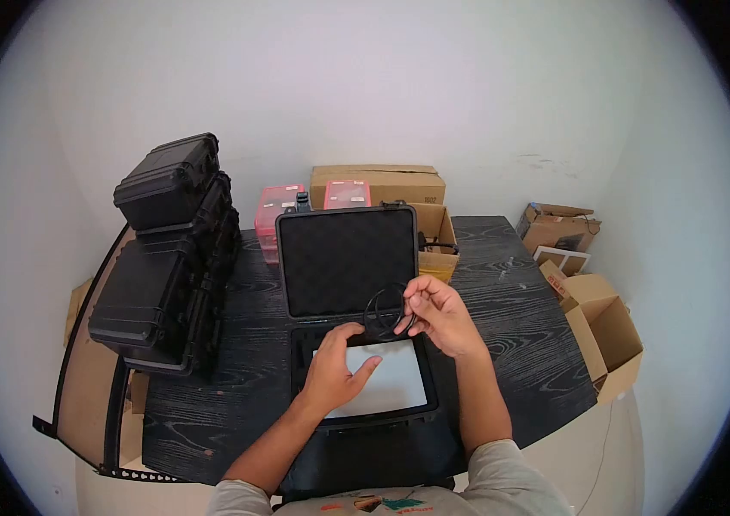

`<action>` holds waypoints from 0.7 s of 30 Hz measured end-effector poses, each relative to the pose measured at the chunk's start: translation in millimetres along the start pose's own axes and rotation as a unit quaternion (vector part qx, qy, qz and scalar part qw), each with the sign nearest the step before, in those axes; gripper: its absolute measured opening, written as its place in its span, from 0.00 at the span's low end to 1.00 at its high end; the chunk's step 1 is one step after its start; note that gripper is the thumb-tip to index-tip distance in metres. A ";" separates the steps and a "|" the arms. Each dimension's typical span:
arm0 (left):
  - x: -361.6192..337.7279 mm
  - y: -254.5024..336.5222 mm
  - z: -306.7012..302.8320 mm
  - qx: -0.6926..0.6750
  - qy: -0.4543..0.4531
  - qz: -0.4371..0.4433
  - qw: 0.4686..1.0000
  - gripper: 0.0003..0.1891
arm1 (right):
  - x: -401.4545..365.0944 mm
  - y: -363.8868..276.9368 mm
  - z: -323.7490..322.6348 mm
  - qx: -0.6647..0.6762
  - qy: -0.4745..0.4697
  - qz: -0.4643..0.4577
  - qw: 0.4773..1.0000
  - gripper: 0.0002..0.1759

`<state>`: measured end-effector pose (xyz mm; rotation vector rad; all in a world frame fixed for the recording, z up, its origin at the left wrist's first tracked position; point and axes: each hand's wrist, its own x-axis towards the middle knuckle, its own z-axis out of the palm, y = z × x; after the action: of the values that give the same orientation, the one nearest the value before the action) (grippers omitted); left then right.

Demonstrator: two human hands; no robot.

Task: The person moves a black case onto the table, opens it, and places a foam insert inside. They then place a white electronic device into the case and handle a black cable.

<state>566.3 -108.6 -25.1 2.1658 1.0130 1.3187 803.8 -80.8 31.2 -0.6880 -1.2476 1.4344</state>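
Note:
A black hard case point(430, 378) stands with its lid up in front of me, and dark foam point(343, 258) lines the lid. In its base lies a flat white panel point(395, 378). My right hand point(438, 318) pinches a coiled thin black cable point(368, 314) over the back of the base, in front of the lid. My left hand point(335, 378) is open over the left part of the white panel, fingers towards the cable and thumb apart. Its palm side is hidden.
Several black hard cases point(158, 267) are stacked at the table's left. Behind the lid are pink-lidded boxes point(274, 215) and a cardboard box point(438, 228) holding dark items. An open carton point(610, 335) stands off the table's right edge. The table point(511, 335) is black wood grain.

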 end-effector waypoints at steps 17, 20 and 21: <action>0.0 10.3 -35.9 -0.712 0.036 -0.078 0.697 0.19 | -1.5 -0.1 -32.0 -0.487 0.003 -0.030 0.873 0.15; -0.2 1.5 -35.7 -0.676 -0.019 -0.003 0.737 0.23 | -5.2 -6.3 -23.0 -0.554 -0.062 0.079 0.826 0.16; 0.3 4.2 -36.2 -0.662 -0.027 0.000 0.749 0.24 | -3.8 1.5 -19.0 -0.559 -0.085 0.003 0.825 0.16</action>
<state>535.9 -112.0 -5.2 1.0326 -0.1043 1.2888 821.4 -78.2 23.6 -1.3339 -2.2325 0.6311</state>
